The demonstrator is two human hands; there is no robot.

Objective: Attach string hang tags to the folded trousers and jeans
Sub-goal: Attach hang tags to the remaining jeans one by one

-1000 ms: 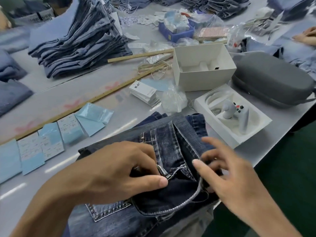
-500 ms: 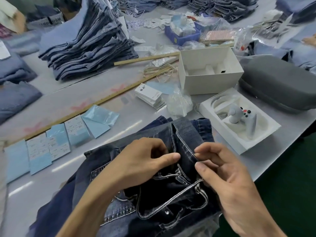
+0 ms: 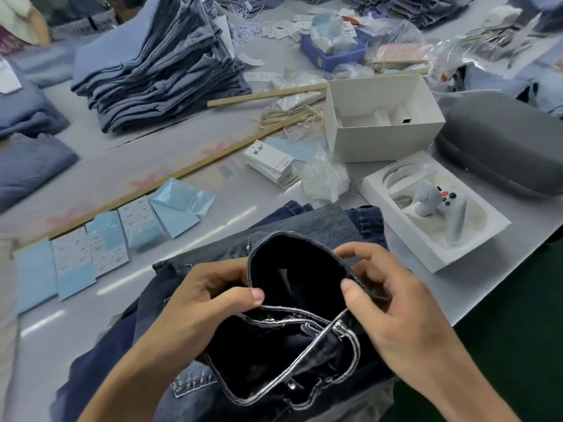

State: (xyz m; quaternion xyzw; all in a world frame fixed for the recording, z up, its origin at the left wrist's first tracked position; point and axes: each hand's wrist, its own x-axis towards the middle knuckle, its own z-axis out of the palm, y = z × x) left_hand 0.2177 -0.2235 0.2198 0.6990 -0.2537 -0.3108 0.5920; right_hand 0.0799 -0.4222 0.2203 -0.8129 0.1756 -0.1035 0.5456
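jeans: dark pair (image 3: 304,226) lying at the worktop's (image 3: 122,166) near edge, waistband facing the person and being pulled open, dark inside showing
left hand: (image 3: 195,303) gripping the left side of the waistband, fingers curling round the denim, thumb pressing on the inner edge
right hand: (image 3: 393,303) pinching the right side of the waistband, thumb and forefinger closing on the edge, other fingers curling behind it
hang tags: white stack (image 3: 271,162) sitting mid-worktop beyond the jeans, touching neither hand
string: pale loose bundle (image 3: 292,120) lying further back, just beside the white box; can't tell whether any is threaded on a tag
plastic bag: crumpled clear one (image 3: 324,178) resting between the tag stack and the tray
blue sleeves: row of light-blue packets and printed slips (image 3: 100,248) running along the left side of the worktop, near a long wooden ruler (image 3: 170,178)
white box: open one (image 3: 380,117) standing toward the right, behind the tray
tray: white tray (image 3: 475,239) sitting at the right edge, holding a white controller (image 3: 438,205)
grey case: (image 3: 502,144) lying at the far right edge, beside the tray
folded stack: blue-grey trousers (image 3: 158,62) piling up at the far left
blue bin: (image 3: 332,56) sitting at the far edge, contents too blurred to tell
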